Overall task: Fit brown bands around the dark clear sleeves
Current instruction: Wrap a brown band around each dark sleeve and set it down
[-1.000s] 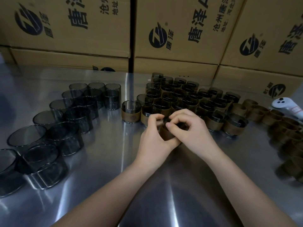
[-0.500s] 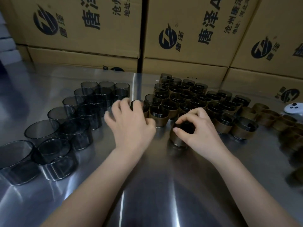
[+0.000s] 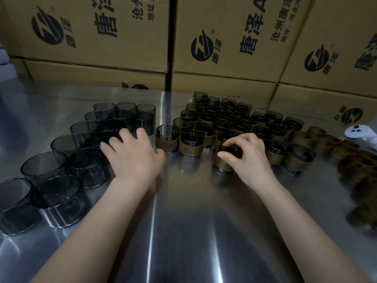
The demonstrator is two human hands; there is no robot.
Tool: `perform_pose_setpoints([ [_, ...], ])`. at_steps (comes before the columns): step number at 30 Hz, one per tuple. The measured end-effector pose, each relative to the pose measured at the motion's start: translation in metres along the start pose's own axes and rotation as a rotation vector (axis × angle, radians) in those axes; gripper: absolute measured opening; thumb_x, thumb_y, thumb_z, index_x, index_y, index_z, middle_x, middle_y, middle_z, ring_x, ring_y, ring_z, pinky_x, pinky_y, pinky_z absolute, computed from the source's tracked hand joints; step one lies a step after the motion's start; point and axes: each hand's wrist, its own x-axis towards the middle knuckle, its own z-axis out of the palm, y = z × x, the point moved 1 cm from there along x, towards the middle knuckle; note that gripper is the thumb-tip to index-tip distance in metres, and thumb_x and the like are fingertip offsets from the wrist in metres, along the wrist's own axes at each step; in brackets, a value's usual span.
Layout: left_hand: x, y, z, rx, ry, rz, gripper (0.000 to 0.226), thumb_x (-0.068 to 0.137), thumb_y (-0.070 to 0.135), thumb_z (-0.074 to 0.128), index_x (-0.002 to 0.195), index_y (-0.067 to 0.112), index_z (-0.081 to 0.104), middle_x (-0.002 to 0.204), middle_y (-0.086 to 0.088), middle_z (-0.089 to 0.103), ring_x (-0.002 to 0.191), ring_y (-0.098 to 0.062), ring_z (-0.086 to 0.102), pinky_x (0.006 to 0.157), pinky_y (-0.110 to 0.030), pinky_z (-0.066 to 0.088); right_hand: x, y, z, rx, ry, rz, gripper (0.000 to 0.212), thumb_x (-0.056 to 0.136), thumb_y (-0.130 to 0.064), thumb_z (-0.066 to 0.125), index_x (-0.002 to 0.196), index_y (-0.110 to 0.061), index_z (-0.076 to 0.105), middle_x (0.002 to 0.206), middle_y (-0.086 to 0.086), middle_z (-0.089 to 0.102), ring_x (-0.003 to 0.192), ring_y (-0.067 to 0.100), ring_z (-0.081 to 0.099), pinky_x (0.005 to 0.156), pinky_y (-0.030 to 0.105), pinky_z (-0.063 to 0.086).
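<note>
Brown-banded sleeve (image 3: pixel 223 164), half hidden by right hand (image 3: pixel 251 158)

On the surface (image 3: pixel 183 221), the bare sleeves (image 3: pixel 43 167) run in rows from the lower left of the frame up toward the centre, with the left hand (image 3: pixel 132 158) over their right side. Right of them the banded sleeves (image 3: pixel 224 119) cluster at centre, and the right hand (image 3: pixel 248 158) grips one banded sleeve (image 3: pixel 224 167) at the cluster's front edge. Loose bands (image 3: pixel 326 141) lie down the right edge with a controller (image 3: pixel 357 132) behind them, and boxes (image 3: pixel 224 37) stand stacked across the top of the frame.

The cardboard boxes (image 3: pixel 91 64) stacked along the back each show a round black logo (image 3: pixel 46 27), big "唐泽", smaller "沧州唐泽" and "地址", and one an "A".
</note>
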Motion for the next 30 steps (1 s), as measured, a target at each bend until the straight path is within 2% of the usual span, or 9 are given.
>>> perform_pose_setpoints([
  [7, -0.005, 0.005, 0.000, -0.069, 0.064, 0.060, 0.052, 0.090, 0.041, 0.059, 0.129, 0.008, 0.048, 0.134, -0.021, 0.043, 0.124, -0.043, 0.041, 0.114, -0.054, 0.023, 0.009, 0.013, 0.000, -0.019, 0.132, 0.054, 0.033, 0.085, -0.035, 0.073, 0.113, -0.018, 0.067, 0.119, 0.001, 0.054, 0.120, 0.023, 0.044, 0.096, 0.026, 0.030],
  [11, -0.008, 0.010, -0.003, -0.141, 0.074, 0.118, 0.047, 0.090, 0.038, 0.058, 0.129, 0.013, 0.050, 0.130, -0.016, 0.044, 0.121, -0.039, 0.045, 0.110, -0.051, 0.025, 0.009, 0.016, 0.000, 0.031, 0.162, 0.058, 0.034, 0.085, -0.033, 0.074, 0.113, -0.016, 0.067, 0.118, 0.002, 0.055, 0.120, 0.022, 0.048, 0.103, 0.036, 0.040],
  [13, -0.011, 0.013, -0.004, -0.188, 0.076, 0.142, 0.044, 0.091, 0.036, 0.058, 0.130, 0.016, 0.051, 0.129, -0.013, 0.043, 0.119, -0.036, 0.048, 0.108, -0.049, 0.025, 0.009, 0.017, -0.001, 0.067, 0.174, 0.049, 0.031, 0.086, -0.034, 0.072, 0.111, -0.017, 0.067, 0.112, -0.003, 0.053, 0.113, 0.016, 0.050, 0.098, 0.032, 0.042],
  [15, -0.014, 0.015, -0.004, -0.233, 0.087, 0.167, 0.040, 0.092, 0.034, 0.058, 0.128, 0.017, 0.052, 0.127, -0.010, 0.044, 0.114, -0.033, 0.052, 0.106, -0.048, 0.025, 0.009, 0.017, -0.006, 0.101, 0.246, 0.042, 0.017, 0.091, -0.032, 0.066, 0.102, -0.020, 0.068, 0.102, -0.007, 0.054, 0.099, 0.012, 0.054, 0.086, 0.022, 0.041],
  [18, -0.019, 0.019, -0.005, -0.294, 0.096, 0.209, 0.034, 0.093, 0.031, 0.056, 0.124, 0.020, 0.054, 0.121, -0.006, 0.045, 0.105, -0.028, 0.056, 0.101, -0.045, 0.027, 0.012, 0.021, -0.021, 0.093, 0.385, 0.100, 0.013, 0.095, -0.023, 0.057, 0.095, -0.018, 0.069, 0.097, 0.000, 0.060, 0.093, 0.016, 0.055, 0.081, 0.026, 0.040],
  [21, -0.025, 0.024, -0.004, -0.347, 0.092, 0.276, 0.028, 0.093, 0.028, 0.055, 0.120, 0.022, 0.057, 0.115, -0.001, 0.046, 0.099, -0.025, 0.057, 0.095, -0.041, 0.028, 0.015, 0.038, -0.047, -0.026, 0.531, 0.271, 0.021, 0.090, -0.018, 0.054, 0.103, -0.014, 0.070, 0.108, 0.011, 0.063, 0.107, 0.029, 0.056, 0.093, 0.038, 0.042],
  [23, -0.029, 0.028, -0.003, -0.377, 0.090, 0.320, 0.025, 0.094, 0.027, 0.054, 0.118, 0.023, 0.059, 0.112, 0.000, 0.047, 0.097, -0.023, 0.057, 0.095, -0.040, 0.027, 0.016, 0.053, -0.068, -0.147, 0.601, 0.462, 0.025, 0.089, -0.023, 0.054, 0.110, -0.019, 0.067, 0.124, 0.016, 0.057, 0.121, 0.037, 0.046, 0.103, 0.047, 0.033],
  [27, -0.036, 0.035, -0.001, -0.442, 0.064, 0.410, 0.020, 0.094, 0.026, 0.054, 0.113, 0.025, 0.062, 0.109, 0.004, 0.049, 0.096, -0.021, 0.057, 0.094, -0.037, 0.027, 0.008, 0.091, -0.103, -0.212, 0.614, 0.857, 0.042, 0.087, -0.030, 0.056, 0.127, -0.015, 0.053, 0.149, 0.021, 0.031, 0.139, 0.041, 0.024, 0.111, 0.055, 0.018],
  [30, -0.040, 0.037, 0.002, -0.485, 0.057, 0.499, 0.017, 0.093, 0.024, 0.056, 0.109, 0.025, 0.064, 0.109, 0.006, 0.053, 0.096, -0.019, 0.058, 0.093, -0.035, 0.028, -0.001, 0.117, -0.115, -0.165, 0.579, 1.002, 0.056, 0.087, -0.034, 0.056, 0.137, -0.012, 0.045, 0.155, 0.022, 0.023, 0.143, 0.041, 0.018, 0.114, 0.056, 0.013],
])
